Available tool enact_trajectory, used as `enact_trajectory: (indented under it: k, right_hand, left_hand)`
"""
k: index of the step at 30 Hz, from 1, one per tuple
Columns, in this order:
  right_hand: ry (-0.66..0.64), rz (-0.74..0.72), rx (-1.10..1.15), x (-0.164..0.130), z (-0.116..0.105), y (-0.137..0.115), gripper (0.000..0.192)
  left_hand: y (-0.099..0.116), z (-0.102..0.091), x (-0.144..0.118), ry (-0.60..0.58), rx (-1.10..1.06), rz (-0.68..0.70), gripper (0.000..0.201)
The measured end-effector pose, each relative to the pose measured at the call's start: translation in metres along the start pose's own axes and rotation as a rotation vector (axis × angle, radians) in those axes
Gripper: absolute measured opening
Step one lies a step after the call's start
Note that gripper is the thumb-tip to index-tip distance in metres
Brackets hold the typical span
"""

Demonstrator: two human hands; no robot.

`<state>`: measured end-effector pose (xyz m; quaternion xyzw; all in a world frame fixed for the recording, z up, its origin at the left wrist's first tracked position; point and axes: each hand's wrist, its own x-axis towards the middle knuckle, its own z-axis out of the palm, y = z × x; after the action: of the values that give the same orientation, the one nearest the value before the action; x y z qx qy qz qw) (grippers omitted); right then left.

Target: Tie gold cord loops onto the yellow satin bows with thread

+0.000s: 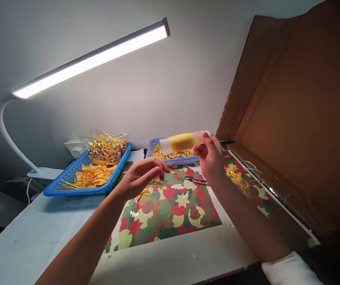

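My right hand [210, 158] grips the right end of a spool of yellow thread [182, 142], raised and lying nearly sideways above the table. The spool's core is a pale, translucent tube with thread wound round its middle. My left hand [148, 172] hovers lower and to the left, its fingers reaching loosely toward the right and the thumb a little apart; I see nothing held in it. Thin golden strips [153, 186] lie just beneath that hand. Small scissors [197, 180] with pinkish-red handles rest on the patterned sheet, near my right wrist.
A blue basket [75, 192] with yellow ribbon pieces and a filled clear bag stands at left. Behind the spool sits another blue basket [177, 161] of yellow pieces. Yellow scraps [237, 176] lie right on the patterned sheet [170, 225]. Cardboard [300, 79] walls the right; a lamp [95, 59] hangs above.
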<state>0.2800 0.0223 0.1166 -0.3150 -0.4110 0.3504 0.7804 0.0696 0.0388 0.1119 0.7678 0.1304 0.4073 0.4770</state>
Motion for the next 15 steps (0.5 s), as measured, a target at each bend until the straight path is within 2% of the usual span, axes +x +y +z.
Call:
enact_trajectory:
  k: [4, 8, 11, 15]
  right_hand:
    - [0.046, 0.07, 0.077, 0.003, -0.001, 0.001, 0.038]
    - [0.064, 0.066, 0.085, 0.008, -0.003, 0.0, 0.039]
    - [0.128, 0.063, 0.106, 0.014, -0.006, -0.001, 0.04]
    - [0.232, 0.152, 0.212, 0.025, -0.012, -0.004, 0.034]
  left_hand:
    - [-0.015, -0.01, 0.005, 0.241, 0.172, -0.135, 0.026]
    - [-0.024, -0.026, 0.008, 0.513, 0.181, -0.143, 0.018]
    - [-0.019, -0.037, 0.01, 0.705, 0.109, -0.127, 0.017]
    - [-0.006, -0.045, 0.012, 0.884, -0.03, -0.128, 0.019]
